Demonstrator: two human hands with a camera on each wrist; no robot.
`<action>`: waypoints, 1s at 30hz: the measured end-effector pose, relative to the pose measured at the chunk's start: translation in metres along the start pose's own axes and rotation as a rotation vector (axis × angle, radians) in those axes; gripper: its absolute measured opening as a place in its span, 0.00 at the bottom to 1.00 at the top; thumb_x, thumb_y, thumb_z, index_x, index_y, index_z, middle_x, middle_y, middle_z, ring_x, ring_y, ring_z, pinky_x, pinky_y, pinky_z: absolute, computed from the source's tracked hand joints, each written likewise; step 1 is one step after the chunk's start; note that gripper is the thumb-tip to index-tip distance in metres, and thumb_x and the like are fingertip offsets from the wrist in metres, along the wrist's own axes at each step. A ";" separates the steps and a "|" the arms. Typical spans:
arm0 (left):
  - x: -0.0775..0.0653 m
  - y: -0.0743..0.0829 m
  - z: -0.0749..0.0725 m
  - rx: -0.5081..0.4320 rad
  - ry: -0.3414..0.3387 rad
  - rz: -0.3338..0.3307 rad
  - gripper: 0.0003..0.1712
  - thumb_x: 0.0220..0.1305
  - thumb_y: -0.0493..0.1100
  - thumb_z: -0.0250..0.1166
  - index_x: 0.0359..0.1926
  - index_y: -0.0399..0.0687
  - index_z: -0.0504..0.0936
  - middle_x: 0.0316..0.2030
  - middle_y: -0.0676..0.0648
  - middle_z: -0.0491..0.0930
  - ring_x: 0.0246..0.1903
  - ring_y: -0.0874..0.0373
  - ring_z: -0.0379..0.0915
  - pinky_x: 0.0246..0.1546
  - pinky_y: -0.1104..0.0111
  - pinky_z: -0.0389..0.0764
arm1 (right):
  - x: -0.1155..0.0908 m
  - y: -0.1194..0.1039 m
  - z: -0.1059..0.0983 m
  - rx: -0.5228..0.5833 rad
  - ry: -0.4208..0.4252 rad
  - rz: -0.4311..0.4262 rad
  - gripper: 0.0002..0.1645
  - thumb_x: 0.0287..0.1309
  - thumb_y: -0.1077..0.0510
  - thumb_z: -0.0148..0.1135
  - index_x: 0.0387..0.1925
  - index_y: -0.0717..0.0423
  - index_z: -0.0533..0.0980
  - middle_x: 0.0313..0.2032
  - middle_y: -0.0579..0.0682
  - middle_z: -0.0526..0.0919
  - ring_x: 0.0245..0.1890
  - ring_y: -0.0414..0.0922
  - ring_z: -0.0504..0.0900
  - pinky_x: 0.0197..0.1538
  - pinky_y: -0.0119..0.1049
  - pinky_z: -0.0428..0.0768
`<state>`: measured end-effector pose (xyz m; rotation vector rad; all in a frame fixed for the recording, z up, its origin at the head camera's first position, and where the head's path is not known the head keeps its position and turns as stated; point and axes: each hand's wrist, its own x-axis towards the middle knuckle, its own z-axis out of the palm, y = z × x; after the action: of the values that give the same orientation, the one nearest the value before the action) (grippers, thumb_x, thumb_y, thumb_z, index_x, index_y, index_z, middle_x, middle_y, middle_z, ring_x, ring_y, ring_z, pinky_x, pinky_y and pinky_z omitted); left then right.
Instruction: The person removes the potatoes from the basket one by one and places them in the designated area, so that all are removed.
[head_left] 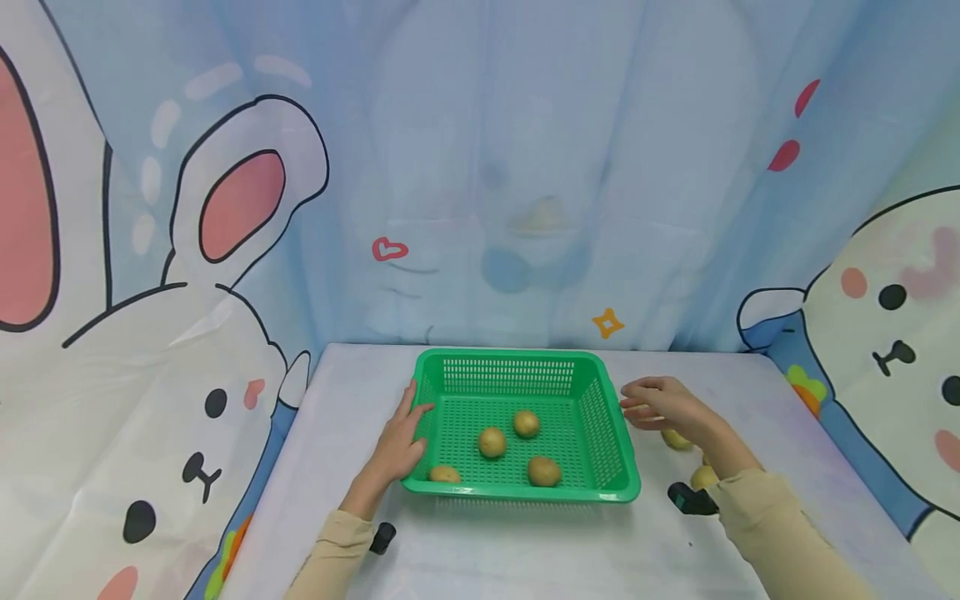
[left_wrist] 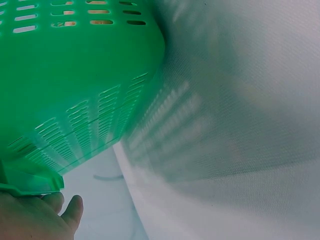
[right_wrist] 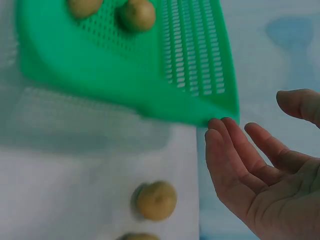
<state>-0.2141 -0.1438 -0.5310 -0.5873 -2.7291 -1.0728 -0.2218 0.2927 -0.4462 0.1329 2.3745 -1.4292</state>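
A green plastic basket (head_left: pixel 525 493) with slotted walls stands on the table, with several potatoes (head_left: pixel 544 472) scattered over its floor. My left hand (head_left: pixel 396 446) rests at the basket's left rim, its fingers spread and one finger lying over the edge. From the left wrist view, fingertips (left_wrist: pixel 74 210) show just past the corner of the rim. Just outside the right rim is my right hand (head_left: pixel 660 402), holding nothing, its fingers loosely bent. In the right wrist view its fingertips (right_wrist: pixel 214 135) overlap the basket's corner, thumb spread well apart.
More potatoes (head_left: pixel 705 477) lie on the white table (head_left: pixel 525 558) to the right, partly hidden by my right forearm. Each wrist carries a black device (head_left: pixel 692 499). Behind the table hangs a blue curtain (head_left: pixel 480 167) with cartoon prints.
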 end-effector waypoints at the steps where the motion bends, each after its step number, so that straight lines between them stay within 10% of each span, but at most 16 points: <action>1: 0.000 -0.001 0.000 0.000 0.001 -0.001 0.36 0.48 0.31 0.51 0.64 0.32 0.71 0.76 0.34 0.43 0.75 0.41 0.41 0.67 0.42 0.56 | 0.003 -0.005 0.004 0.007 -0.009 -0.018 0.37 0.72 0.47 0.51 0.66 0.75 0.59 0.56 0.71 0.75 0.50 0.58 0.82 0.52 0.49 0.81; 20: -0.001 0.001 -0.001 -0.003 0.000 -0.001 0.36 0.49 0.31 0.51 0.64 0.31 0.71 0.76 0.35 0.42 0.75 0.40 0.41 0.67 0.41 0.56 | 0.028 -0.012 0.092 -0.109 -0.033 -0.043 0.27 0.68 0.55 0.55 0.58 0.75 0.70 0.56 0.73 0.72 0.54 0.70 0.75 0.47 0.58 0.81; 30: 0.000 0.000 -0.001 -0.009 0.001 -0.001 0.35 0.49 0.30 0.51 0.64 0.32 0.71 0.76 0.35 0.43 0.75 0.41 0.41 0.66 0.41 0.57 | 0.031 0.003 0.118 -0.183 -0.027 0.059 0.24 0.62 0.59 0.60 0.53 0.74 0.73 0.44 0.66 0.79 0.41 0.59 0.82 0.39 0.55 0.83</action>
<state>-0.2144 -0.1444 -0.5301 -0.5870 -2.7251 -1.0856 -0.2194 0.1883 -0.5094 0.1333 2.4441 -1.1732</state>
